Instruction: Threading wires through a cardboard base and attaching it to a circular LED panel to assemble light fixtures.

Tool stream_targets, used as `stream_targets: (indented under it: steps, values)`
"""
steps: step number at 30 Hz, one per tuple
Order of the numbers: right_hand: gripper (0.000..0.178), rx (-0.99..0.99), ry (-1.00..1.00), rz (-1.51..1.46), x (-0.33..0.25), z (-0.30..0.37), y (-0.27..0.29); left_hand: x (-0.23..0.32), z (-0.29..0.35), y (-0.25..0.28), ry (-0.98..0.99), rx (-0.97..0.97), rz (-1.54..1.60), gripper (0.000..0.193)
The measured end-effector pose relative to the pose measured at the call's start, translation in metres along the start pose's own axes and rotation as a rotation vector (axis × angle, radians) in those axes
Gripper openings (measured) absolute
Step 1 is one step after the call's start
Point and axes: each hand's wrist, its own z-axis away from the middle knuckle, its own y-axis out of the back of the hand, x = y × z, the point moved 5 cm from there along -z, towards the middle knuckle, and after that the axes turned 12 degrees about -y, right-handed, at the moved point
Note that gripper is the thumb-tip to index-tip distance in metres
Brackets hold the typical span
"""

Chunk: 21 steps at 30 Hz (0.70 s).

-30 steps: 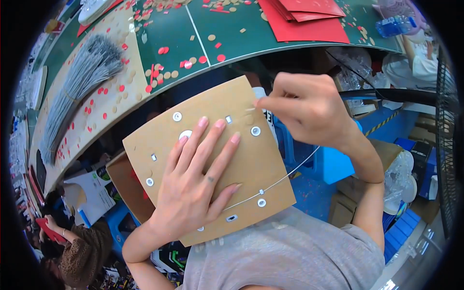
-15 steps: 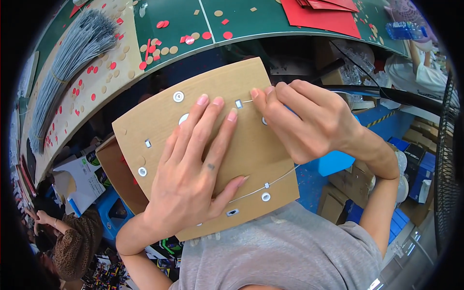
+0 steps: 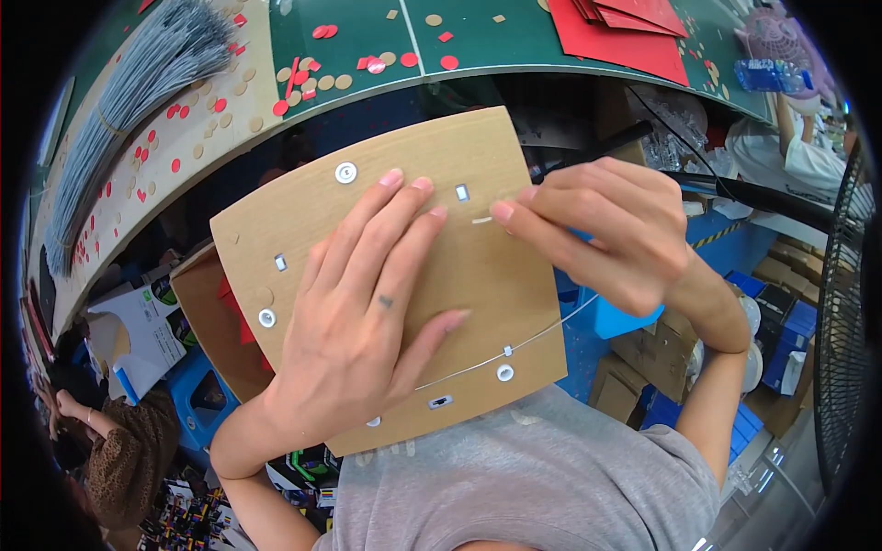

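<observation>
A tan cardboard panel [image 3: 496,303] with white round eyelets and small framed slots lies in front of my body, its lower edge against my grey shirt. My left hand [image 3: 354,294] rests flat on it, fingers stretched out and thumb spread. My right hand [image 3: 611,234] is closed in a pinch over the panel's right side, holding a thin whitish wire [image 3: 482,220] whose tip pokes out beyond the fingertips. That tip lies below and right of the upper slot [image 3: 462,193], apart from it. A length of wire also runs through the lower right slot [image 3: 507,351].
Beyond is a green table [image 3: 367,41] strewn with red and tan paper discs. A bundle of grey wires [image 3: 129,119] lies at its left, red sheets [image 3: 625,41] at its far right. A cardboard box [image 3: 216,321] stands left of the panel, a black fan guard [image 3: 836,321] at right.
My right hand has drawn right and slightly down, and the wire tip has moved away from the upper slot. My left hand stays flat on the panel.
</observation>
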Motion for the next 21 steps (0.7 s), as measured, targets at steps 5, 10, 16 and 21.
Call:
stream_targets:
  steps: [5,10,16,21]
  values:
    - [0.032,0.153,0.074,-0.032,-0.025,-0.008,-0.002,0.001,0.005,0.007,-0.069,0.221,0.227,0.029]
    - [0.042,0.130,0.105,-0.049,-0.032,-0.014,-0.007,-0.005,0.008,0.010,-0.010,0.386,0.229,0.027]
    - [0.044,0.130,0.072,-0.068,-0.038,-0.018,-0.011,-0.010,0.010,0.012,-0.100,0.447,0.188,0.017]
    - [0.045,0.058,-0.021,-0.105,-0.040,-0.024,-0.010,-0.007,0.012,0.014,-0.061,0.435,0.239,0.016]
